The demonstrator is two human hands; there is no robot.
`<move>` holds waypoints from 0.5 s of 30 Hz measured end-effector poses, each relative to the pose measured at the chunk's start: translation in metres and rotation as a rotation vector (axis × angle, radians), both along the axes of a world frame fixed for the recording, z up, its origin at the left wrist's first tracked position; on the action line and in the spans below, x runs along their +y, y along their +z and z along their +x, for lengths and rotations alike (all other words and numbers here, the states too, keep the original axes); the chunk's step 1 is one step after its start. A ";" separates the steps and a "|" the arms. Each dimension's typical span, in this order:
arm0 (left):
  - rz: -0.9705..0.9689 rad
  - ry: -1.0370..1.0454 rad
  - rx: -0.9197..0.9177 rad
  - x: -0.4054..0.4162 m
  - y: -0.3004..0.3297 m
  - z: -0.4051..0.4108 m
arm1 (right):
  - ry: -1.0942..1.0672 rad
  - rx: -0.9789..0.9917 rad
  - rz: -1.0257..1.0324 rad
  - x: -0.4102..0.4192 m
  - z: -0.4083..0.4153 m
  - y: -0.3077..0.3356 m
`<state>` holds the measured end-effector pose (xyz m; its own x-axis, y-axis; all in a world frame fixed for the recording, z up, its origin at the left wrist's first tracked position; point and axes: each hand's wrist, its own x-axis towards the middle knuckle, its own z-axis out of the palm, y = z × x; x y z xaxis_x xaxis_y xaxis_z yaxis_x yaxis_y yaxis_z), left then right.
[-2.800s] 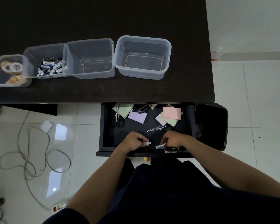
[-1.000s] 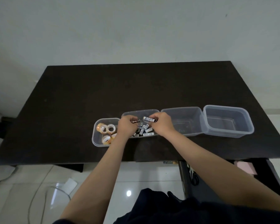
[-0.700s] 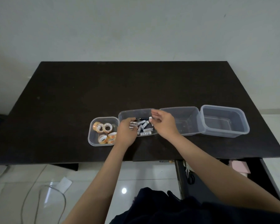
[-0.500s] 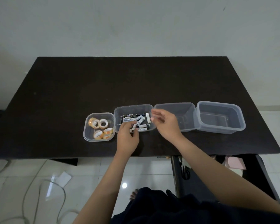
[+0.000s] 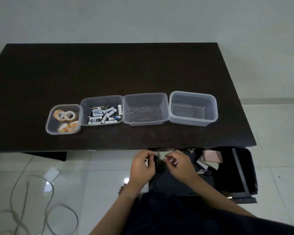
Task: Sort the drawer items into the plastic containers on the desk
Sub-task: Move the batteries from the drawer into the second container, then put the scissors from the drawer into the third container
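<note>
While both hands hang over the open drawer (image 5: 241, 173), I log this as the start of a fresh pick, nothing yet lifted. My left hand (image 5: 142, 167) sits at the drawer's left edge, fingers loosely curled. I see nothing in them, though the dark handles of what I take for scissors (image 5: 159, 164) lie right between the two hands and I cannot tell whether a fingertip touches them. My right hand (image 5: 180, 164) is the same: fingers bent inward, thumb near forefinger, no object visibly pinched.

Beyond the right fingers, further into the drawer, lies a pink sticky-note pad (image 5: 212, 156) with other paper pads half hidden under the desk edge. Blur makes the rest unreadable.

Sorted so far, judged from the containers well ahead of the fingertips on the desk (image 5: 109, 68): the small tub (image 5: 48, 125) holds tape rolls (image 5: 65, 115). Touching it, the next tub (image 5: 85, 102) holds batteries (image 5: 104, 115). The third container (image 5: 165, 106) and the fourth container (image 5: 215, 107) look unfilled. Roughly half the categories done, I estimate.

Next move calls for closing on one class of item, probably scissors or note pads, lifting clear of the desk lip directly above the knuckles, and carrying to one of the two unfilled tubs. Risk: knocking the desk underside on the way up.

Surface: dark, matte desk top against a plain pale wall. Floor is glossy white tile. A grey cable (image 5: 32, 209) loops on it, down left of the left hand.
</note>
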<state>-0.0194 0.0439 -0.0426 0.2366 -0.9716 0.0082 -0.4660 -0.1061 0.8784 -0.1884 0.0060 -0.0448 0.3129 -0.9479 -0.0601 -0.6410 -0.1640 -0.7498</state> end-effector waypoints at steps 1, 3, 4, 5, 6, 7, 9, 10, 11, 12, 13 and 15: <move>0.039 -0.037 0.007 0.004 -0.005 -0.014 | -0.001 0.066 0.055 0.003 -0.020 -0.011; 0.133 -0.115 -0.026 0.006 -0.016 -0.037 | 0.006 0.221 0.155 0.006 -0.056 -0.028; 0.200 -0.151 -0.066 0.005 -0.023 -0.046 | 0.020 0.308 0.187 0.004 -0.072 -0.034; 0.282 -0.190 -0.115 0.004 -0.029 -0.055 | 0.033 0.390 0.212 0.002 -0.087 -0.039; 0.371 -0.228 -0.165 0.000 -0.036 -0.063 | 0.037 0.466 0.233 -0.002 -0.101 -0.042; 0.452 -0.257 -0.214 -0.004 -0.041 -0.070 | 0.037 0.538 0.251 -0.007 -0.114 -0.045; 0.555 -0.282 -0.299 -0.018 -0.052 -0.081 | 0.052 0.666 0.286 -0.021 -0.134 -0.050; 0.587 -0.288 -0.338 -0.025 -0.057 -0.085 | 0.065 0.709 0.304 -0.028 -0.141 -0.052; 0.624 -0.287 -0.367 -0.032 -0.062 -0.089 | 0.073 0.733 0.319 -0.036 -0.145 -0.055; 0.665 -0.282 -0.385 -0.038 -0.068 -0.091 | 0.077 0.742 0.332 -0.043 -0.148 -0.058; 0.709 -0.278 -0.394 -0.042 -0.074 -0.093 | 0.073 0.734 0.350 -0.051 -0.151 -0.061; 0.757 -0.271 -0.415 -0.047 -0.085 -0.095 | 0.063 0.681 0.398 -0.063 -0.153 -0.070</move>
<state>-0.1148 -0.0034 -0.1277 0.1199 -0.7737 -0.6220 -0.8228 -0.4281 0.3738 -0.3415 -0.0569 -0.1153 0.1373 -0.7966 -0.5887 -0.9785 -0.0168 -0.2055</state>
